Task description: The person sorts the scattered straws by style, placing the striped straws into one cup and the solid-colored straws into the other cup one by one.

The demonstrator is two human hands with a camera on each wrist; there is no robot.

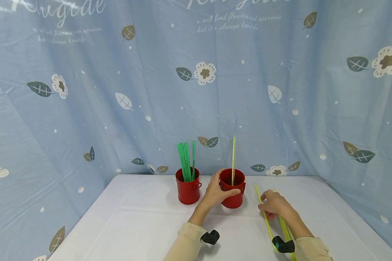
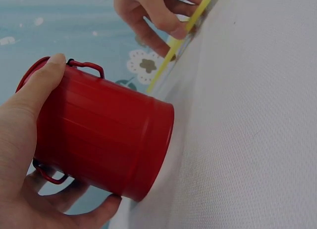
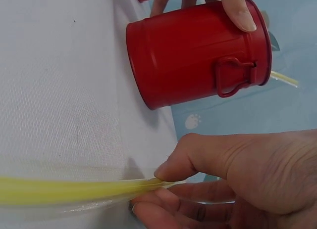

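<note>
Yellow straw (image 1: 268, 224), over the right side of the white table (image 1: 134, 217), is pinched between the thumb and fingers of the right hand (image 1: 276, 203). By the left hand (image 1: 215, 191), the middle red bucket (image 1: 232, 201) is gripped, thumb near the rim and fingers curled round the wall; farther left, green straws (image 1: 186, 161) are held in another red bucket (image 1: 187, 194).

The red buckets (image 2: 101, 130) look like smooth, glossy metal. The yellow straws (image 3: 64, 190) seem plastic; the white cloth (image 1: 134, 214) is matt, finely woven.
</note>
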